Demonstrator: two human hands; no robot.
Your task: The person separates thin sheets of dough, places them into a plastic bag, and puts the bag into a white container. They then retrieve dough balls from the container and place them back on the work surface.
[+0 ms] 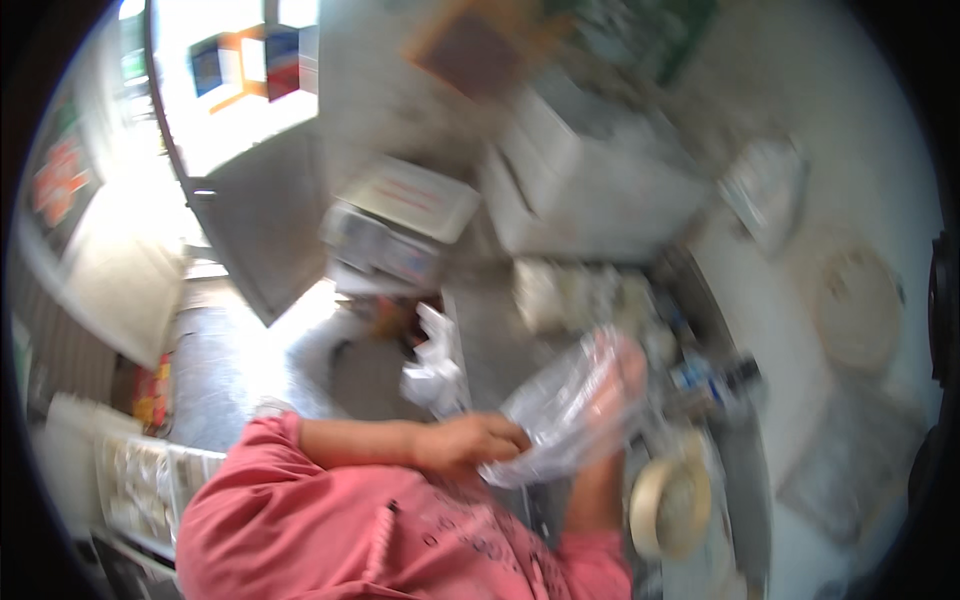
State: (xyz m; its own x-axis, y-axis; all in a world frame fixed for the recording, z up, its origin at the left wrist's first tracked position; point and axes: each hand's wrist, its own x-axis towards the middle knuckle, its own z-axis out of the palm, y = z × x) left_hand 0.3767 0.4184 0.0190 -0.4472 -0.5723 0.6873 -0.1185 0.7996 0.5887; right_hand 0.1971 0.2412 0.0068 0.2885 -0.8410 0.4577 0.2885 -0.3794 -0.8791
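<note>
Nearest the camera, a pink sleeve (330,520) fills the lower middle of the head view, and both forearms rise from it. The left hand (470,440) lies across the body with its fingers curled together, pinching the lower edge of a clear plastic bag (565,405). The right hand (615,375) reaches up inside or behind that bag; it shows only as a blurred pink shape through the film, so whether its fingers are spread or closed cannot be told. The bag hangs crumpled between the 2 hands, just above the chest and in front of the worktop.

Just right of the right forearm, a roll of pale tape (670,505) stands on edge, near the bag's lower corner. Left of the bag, a bunch of white crumpled plastic (435,365) sits on the grey counter (490,330).

Beyond the hands, small dark bottles or tools (710,375) cluster at the right, too blurred to name. Farther back stand a flat white box (410,195) on a stack and a large white carton (590,190). At the far right, a round pale disc (855,305) rests on the white surface (780,330). At the far left, bright light falls through a doorway (240,80).
</note>
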